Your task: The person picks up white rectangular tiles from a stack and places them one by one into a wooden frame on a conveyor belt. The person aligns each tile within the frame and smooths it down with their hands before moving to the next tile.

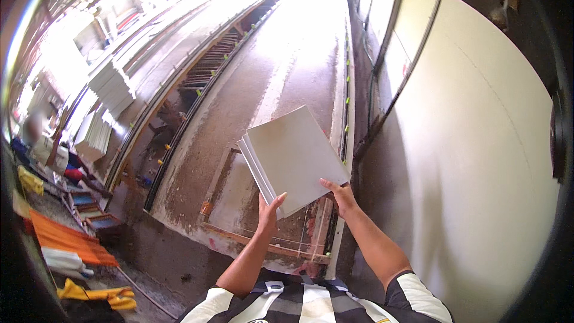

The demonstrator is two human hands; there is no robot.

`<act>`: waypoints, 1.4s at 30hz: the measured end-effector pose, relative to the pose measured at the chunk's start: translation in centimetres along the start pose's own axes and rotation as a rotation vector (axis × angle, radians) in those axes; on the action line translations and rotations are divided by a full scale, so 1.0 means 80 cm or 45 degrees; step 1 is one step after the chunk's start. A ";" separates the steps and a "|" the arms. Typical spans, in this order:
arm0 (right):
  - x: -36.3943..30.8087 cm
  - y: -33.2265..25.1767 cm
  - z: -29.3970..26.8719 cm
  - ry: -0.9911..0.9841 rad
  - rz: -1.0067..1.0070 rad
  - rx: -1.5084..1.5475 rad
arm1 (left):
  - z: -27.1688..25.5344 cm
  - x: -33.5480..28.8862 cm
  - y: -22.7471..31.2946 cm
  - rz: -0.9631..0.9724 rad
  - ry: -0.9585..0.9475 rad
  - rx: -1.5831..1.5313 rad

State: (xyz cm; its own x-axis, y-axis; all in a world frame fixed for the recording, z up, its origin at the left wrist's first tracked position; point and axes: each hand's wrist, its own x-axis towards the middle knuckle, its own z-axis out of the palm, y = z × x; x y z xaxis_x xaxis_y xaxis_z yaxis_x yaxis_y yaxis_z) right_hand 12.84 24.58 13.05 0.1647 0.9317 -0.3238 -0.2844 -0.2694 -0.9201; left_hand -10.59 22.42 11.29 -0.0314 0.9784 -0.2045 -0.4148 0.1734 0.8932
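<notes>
Between my two hands is a short stack of square, off-white panels (296,158), held tilted above the near end of a long table (230,104). My left hand (270,211) grips the lower left edge, its thumb on the top face and its other fingers underneath, out of sight. At the lower right corner, my right hand (341,196) also clasps the panels, thumb on top and fingers mostly hidden. The layered edges of the stack show along its left side. Under the panels, a wooden frame (218,188) lies on the stained tabletop.
A pale wall (478,143) stands close on my right. Parallel long tables (173,30) run along the left, bearing stacks of white panels (112,88). A person (45,143) is at the far left. Orange cloth (69,239) and yellow cloth (95,293) lie at lower left.
</notes>
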 end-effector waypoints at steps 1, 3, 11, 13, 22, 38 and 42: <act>0.012 -0.004 -0.010 -0.033 0.013 -0.004 | 0.013 0.000 -0.001 -0.007 0.019 -0.002; 0.036 -0.017 -0.027 -0.094 0.037 -0.010 | 0.038 0.005 0.001 -0.022 0.049 -0.006; 0.132 -0.035 -0.021 -0.101 0.070 0.101 | 0.054 0.100 -0.011 0.178 0.023 0.144; 0.165 -0.036 -0.001 -0.058 0.001 0.059 | 0.051 0.131 0.009 0.184 0.010 0.227; 0.300 -0.038 0.079 0.017 -0.088 -0.025 | 0.006 0.284 0.022 0.138 -0.004 0.203; 0.448 0.024 0.150 0.066 0.049 -0.070 | -0.053 0.422 -0.002 -0.140 0.210 0.230; 0.457 0.030 0.151 0.120 0.093 -0.029 | -0.040 0.427 0.003 -0.048 0.249 0.252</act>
State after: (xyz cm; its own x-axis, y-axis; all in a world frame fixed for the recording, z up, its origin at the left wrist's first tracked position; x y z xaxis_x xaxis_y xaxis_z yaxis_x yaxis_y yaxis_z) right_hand 6.77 60.92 1.67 0.2329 0.8825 -0.4086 -0.2779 -0.3423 -0.8976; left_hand -14.64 55.50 3.22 -0.2022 0.9337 -0.2955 -0.2338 0.2470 0.9404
